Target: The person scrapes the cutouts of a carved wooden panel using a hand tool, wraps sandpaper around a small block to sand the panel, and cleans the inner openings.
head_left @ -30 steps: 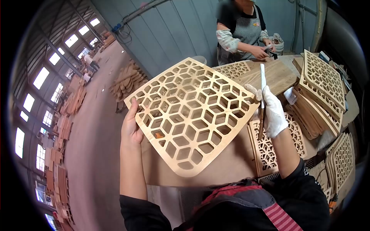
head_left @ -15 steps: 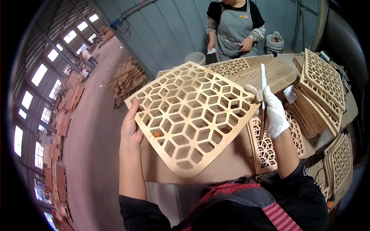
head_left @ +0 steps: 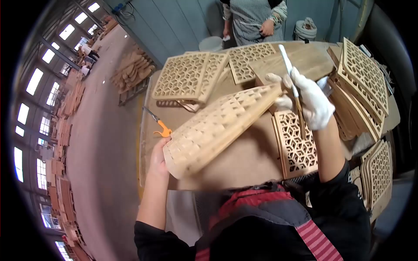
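A wooden lattice panel hangs tilted steeply over the table, slightly blurred, its cut-outs seen at a slant. My bare left hand grips its lower left corner. At the far upper corner is my right hand in a white glove, its fingers closed around a slim tool, white above and brown below, and also against the panel's edge. Behind my left hand lies an orange-handled air blow gun. Under the tool rests a smaller lattice panel stack.
More lattice panels lie at the table's back left, others are stacked at the right. A wooden board lies at the back. Across the table stands a person in a checked apron. A pallet of wood pieces is on the floor.
The panel has turned from nearly face-on to a steep slant. My left hand has moved down and right with its corner, uncovering the blow gun and the back left panels.
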The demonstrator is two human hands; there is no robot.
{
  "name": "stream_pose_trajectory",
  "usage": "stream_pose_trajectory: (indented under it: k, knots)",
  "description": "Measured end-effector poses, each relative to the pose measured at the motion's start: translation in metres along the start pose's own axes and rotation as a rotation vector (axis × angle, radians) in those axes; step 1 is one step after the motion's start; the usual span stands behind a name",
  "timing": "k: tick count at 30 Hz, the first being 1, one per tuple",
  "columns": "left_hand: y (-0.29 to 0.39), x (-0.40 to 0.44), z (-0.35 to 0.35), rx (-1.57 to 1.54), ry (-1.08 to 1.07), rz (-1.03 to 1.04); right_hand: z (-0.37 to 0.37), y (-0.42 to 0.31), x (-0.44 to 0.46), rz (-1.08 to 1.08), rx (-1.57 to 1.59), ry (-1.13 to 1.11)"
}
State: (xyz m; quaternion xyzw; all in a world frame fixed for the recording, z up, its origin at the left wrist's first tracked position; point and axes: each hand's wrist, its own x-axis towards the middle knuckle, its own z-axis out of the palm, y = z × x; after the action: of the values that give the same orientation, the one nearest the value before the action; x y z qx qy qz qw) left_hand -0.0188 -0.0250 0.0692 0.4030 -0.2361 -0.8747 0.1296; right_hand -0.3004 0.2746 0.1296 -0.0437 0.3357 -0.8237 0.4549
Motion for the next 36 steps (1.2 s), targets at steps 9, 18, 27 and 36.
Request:
stream_pose_trajectory:
  k: [9, 18, 27, 36]
  knots:
    - [-0.060, 0.041, -0.070, -0.219, 0.046, -0.044, -0.001, 0.023, 0.070, 0.126, -0.358, 0.100]
    - [-0.106, 0.091, -0.111, -0.257, 0.067, -0.086, 0.046, 0.055, 0.122, 0.133, -0.527, 0.212]
    - [-0.085, 0.055, -0.115, 0.460, 0.365, 0.378, 0.072, 0.068, 0.150, 0.119, -0.546, 0.284]
    - [-0.032, 0.010, -0.004, 0.993, 0.180, 1.073, 0.083, 0.079, 0.169, 0.089, -0.676, 0.211]
